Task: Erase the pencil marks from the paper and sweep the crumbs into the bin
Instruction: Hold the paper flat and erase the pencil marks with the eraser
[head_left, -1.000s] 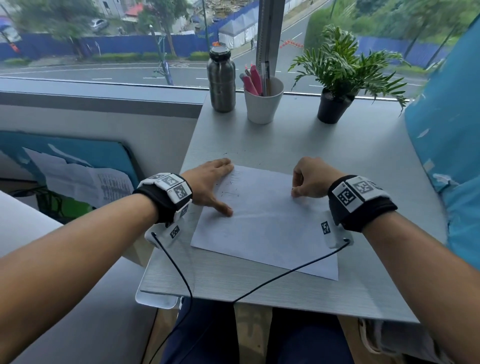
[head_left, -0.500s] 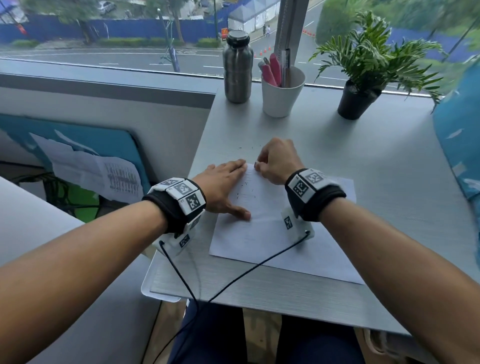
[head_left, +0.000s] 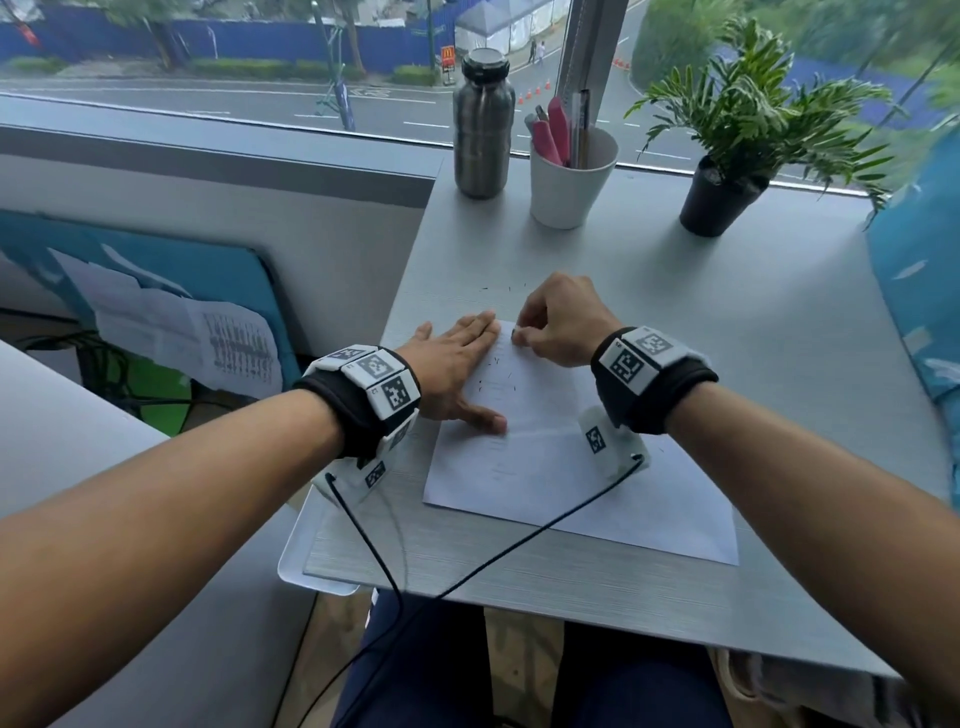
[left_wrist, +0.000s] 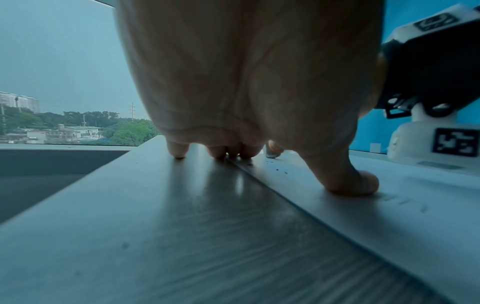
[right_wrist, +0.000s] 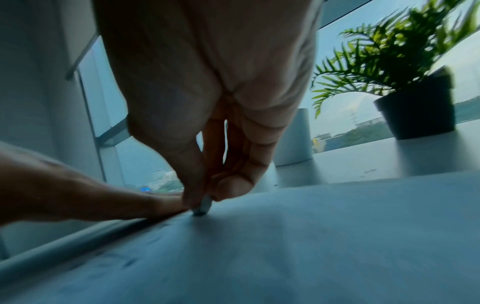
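A white sheet of paper lies on the grey table. My left hand lies flat with straight fingers on the paper's left edge; its thumb presses the sheet. My right hand pinches a small eraser between thumb and fingertips, its tip touching the paper near the far left corner. Faint pencil marks and dark crumbs speckle the sheet there, and more crumbs lie on the table beyond the paper. No bin shows.
At the table's far edge stand a steel bottle, a white cup of pens and a potted plant. A white tray sticks out under the table's near left corner. Wrist cables trail across the near edge.
My right hand slid left across the sheet from its right part to the far left corner beside my left hand. The left hand stayed flat on the paper's edge.
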